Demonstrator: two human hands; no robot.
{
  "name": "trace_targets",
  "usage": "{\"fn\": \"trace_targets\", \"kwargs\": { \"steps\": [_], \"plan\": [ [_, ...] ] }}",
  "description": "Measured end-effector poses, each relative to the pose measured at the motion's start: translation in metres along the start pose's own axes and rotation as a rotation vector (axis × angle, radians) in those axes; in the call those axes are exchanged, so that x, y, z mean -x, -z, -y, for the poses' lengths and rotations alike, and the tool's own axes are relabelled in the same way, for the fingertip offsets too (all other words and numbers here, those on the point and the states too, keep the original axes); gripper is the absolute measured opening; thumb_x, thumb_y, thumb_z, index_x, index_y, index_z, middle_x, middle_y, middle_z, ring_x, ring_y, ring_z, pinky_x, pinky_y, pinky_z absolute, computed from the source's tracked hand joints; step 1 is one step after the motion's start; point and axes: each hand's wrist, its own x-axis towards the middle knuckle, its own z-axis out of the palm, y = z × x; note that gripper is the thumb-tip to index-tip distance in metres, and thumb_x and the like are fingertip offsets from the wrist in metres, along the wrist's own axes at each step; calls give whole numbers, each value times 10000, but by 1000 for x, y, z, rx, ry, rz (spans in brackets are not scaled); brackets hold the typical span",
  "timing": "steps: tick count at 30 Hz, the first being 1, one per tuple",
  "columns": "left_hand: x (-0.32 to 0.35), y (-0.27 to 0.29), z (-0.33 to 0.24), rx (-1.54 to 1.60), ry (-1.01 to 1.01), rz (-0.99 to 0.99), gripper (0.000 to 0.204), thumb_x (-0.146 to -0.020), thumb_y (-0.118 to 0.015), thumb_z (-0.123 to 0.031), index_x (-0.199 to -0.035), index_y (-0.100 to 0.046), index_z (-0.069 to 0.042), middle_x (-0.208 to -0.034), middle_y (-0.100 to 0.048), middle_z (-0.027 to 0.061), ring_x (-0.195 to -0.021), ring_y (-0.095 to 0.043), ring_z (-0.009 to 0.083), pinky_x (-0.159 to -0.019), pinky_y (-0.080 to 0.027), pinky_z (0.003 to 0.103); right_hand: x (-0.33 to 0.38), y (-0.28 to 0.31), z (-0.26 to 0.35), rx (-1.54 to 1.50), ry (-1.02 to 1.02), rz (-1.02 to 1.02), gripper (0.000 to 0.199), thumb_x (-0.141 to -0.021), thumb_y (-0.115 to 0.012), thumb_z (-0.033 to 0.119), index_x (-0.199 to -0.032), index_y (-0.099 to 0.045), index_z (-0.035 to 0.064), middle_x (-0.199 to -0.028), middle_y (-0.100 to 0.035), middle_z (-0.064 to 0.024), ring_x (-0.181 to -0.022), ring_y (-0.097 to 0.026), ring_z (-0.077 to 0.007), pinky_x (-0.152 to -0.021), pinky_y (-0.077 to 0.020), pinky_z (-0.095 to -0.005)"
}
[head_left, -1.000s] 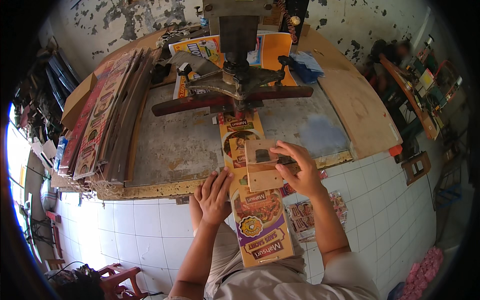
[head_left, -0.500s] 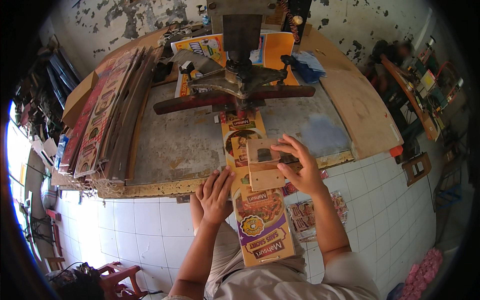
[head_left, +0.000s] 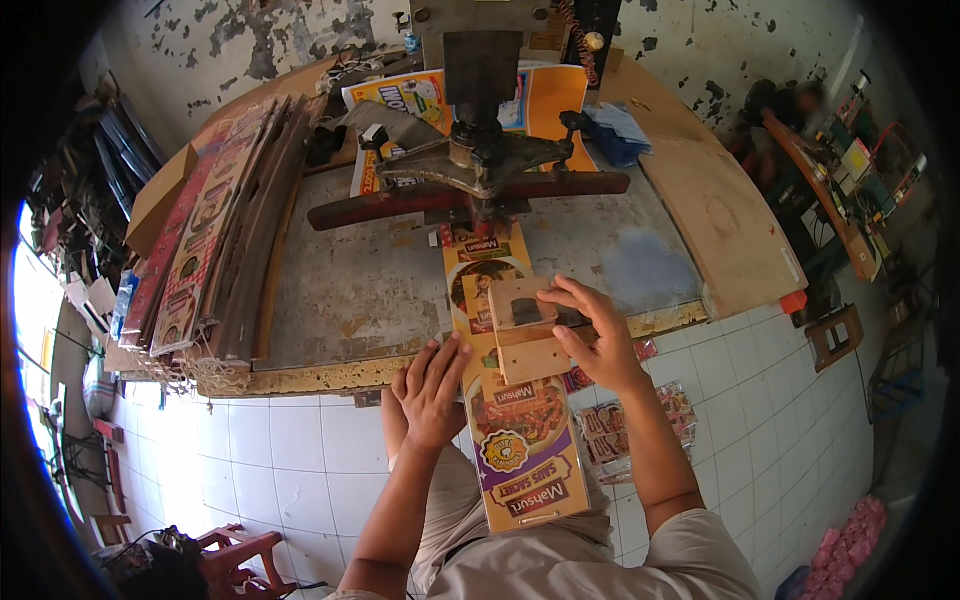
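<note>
A long printed cardboard strip point(head_left: 520, 450) in yellow and brown runs from under the metal press point(head_left: 480, 165) on the worktable point(head_left: 330, 300) down over my lap. A small wooden block point(head_left: 522, 340) lies across the strip at the table's front edge. My right hand point(head_left: 598, 340) grips the block's right side with fingers over its top. My left hand point(head_left: 432, 390) lies flat with spread fingers on the strip's left edge, just below the table edge.
A stack of printed cardboard strips point(head_left: 215, 230) lies along the table's left side. More printed sheets point(head_left: 540, 95) sit behind the press. A wooden board point(head_left: 715, 200) leans at the right. Packets point(head_left: 620, 430) lie on the white tiled floor, a red stool point(head_left: 240, 550) at lower left.
The red crossbar of the press has swung slightly. My right hand has shifted a little on the wooden block; the left hand and the strip stay about where they were.
</note>
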Motion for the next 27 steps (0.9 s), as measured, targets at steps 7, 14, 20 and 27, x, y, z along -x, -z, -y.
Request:
{"fn": "trace_targets", "kwargs": {
  "steps": [7,14,20,27],
  "plan": [
    [-7,15,-9,62,37,83,586,-891,-793,-241,-1466,-690,-184,-1561,-683,22,-1451,-573,293,-1206,-335,478,1,-2,3,36,17,-22,639,-1065,-699,89,-1667,-485,101,-1487,-737,-67,-1448,-593,-274,-1253,-378,-477],
    [-20,40,-19,170,-40,193,620,-859,-789,-157,-1470,-693,-187,-1548,-693,-25,-1444,-599,240,-1224,-323,475,1,-3,5,65,23,-12,610,-1086,-657,104,-1671,-484,96,-1499,-726,-66,-1483,-557,-283,-1256,-377,-482],
    [-25,41,-19,301,-41,201,644,-859,-719,-54,-1492,-700,-169,-1556,-693,-9,-1426,-626,239,-1212,-345,459,0,-5,7,62,28,-8,599,-1095,-644,108,-1673,-488,97,-1500,-726,-60,-1484,-548,-281,-1256,-378,-475],
    [-27,41,-18,326,-51,199,648,-847,-738,-63,-1488,-703,-155,-1547,-700,10,-1419,-633,245,-1185,-379,459,1,-4,6,55,23,-3,616,-1090,-643,91,-1684,-483,111,-1510,-724,-48,-1484,-545,-265,-1255,-378,-465]
  ]
}}
